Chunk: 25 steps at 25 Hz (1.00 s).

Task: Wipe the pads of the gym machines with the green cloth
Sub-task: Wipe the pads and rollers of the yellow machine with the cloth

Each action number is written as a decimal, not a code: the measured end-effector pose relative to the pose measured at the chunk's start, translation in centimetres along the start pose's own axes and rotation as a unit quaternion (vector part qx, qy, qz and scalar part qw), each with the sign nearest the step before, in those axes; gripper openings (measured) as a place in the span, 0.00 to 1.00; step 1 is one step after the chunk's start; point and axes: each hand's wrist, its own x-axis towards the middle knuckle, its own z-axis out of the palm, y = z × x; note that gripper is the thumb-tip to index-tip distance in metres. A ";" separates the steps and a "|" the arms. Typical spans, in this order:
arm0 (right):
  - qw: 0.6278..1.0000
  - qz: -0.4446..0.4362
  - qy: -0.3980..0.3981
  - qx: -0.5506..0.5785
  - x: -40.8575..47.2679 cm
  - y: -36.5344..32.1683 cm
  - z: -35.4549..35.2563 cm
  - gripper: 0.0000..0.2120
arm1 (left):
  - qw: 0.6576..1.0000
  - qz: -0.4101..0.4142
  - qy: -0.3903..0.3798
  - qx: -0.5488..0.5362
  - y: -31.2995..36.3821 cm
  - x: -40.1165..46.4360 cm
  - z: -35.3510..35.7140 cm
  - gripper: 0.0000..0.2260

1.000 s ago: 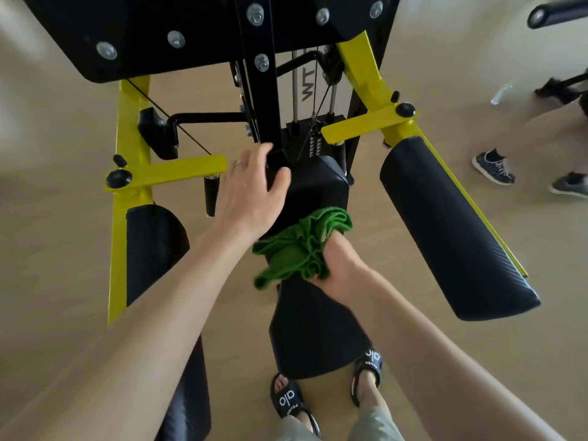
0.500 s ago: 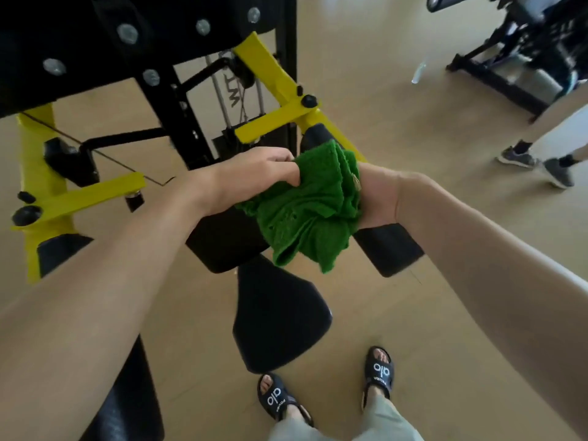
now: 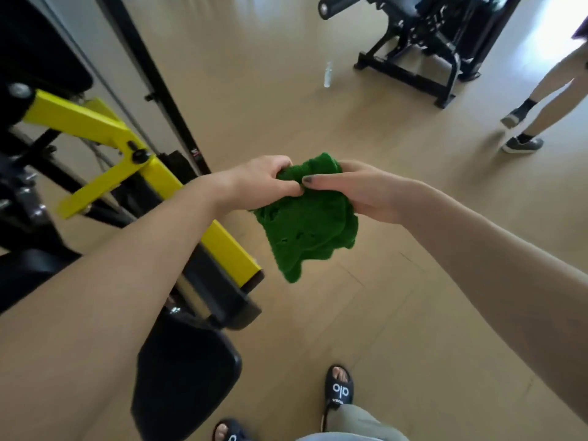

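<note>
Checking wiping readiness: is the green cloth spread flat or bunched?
Bunched: the green cloth hangs crumpled between the left hand and right hand, off any pad.

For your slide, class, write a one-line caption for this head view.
Both hands, left hand and right hand, grip the green cloth in the air beside the gym machine.

White "alo" lettering on the black slide sandal point(image 3: 339, 389).

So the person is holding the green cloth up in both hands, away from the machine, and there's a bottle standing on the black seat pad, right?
Not quite. The head view shows the bottle standing on the floor, far from the black seat pad. The rest holds: left hand and right hand hold the green cloth up, away from the machine.
</note>
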 end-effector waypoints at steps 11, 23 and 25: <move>0.984 -0.015 0.134 -0.117 6.2 -2.3 -19.7 0.13 | 0.998 0.020 -0.060 -0.019 7.3 18.7 -1.6 0.11; 0.952 -0.043 0.286 -0.099 24.6 -9.3 -42.2 0.07 | 0.991 0.098 -0.028 0.083 14.9 50.3 -12.1 0.08; 0.947 -0.044 0.307 -0.080 27.4 -11.0 -46.7 0.08 | 0.990 0.105 -0.018 0.092 17.1 55.5 -13.9 0.08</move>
